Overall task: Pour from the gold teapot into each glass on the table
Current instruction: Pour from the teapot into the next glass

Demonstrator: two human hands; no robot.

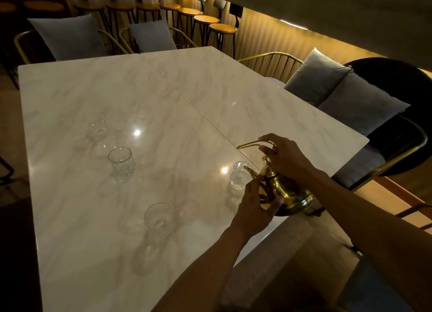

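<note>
The gold teapot (284, 190) is tilted to the left near the table's right edge, its spout over the rim of a clear glass (238, 175). My right hand (287, 158) grips the teapot's looped handle from above. My left hand (254, 204) holds the pot's belly from the near side, below the spout. Three more clear glasses stand on the white marble table (163, 89): one near the front (159, 218), one at the left middle (121, 163) and one further back (97, 124). Whether liquid is flowing is too dim to tell.
Chairs with grey cushions (343, 94) line the right side of the table and others (67, 36) stand at the far end. A row of bar stools (205, 21) stands against the back wall. A seam (203, 115) runs diagonally across the tabletop.
</note>
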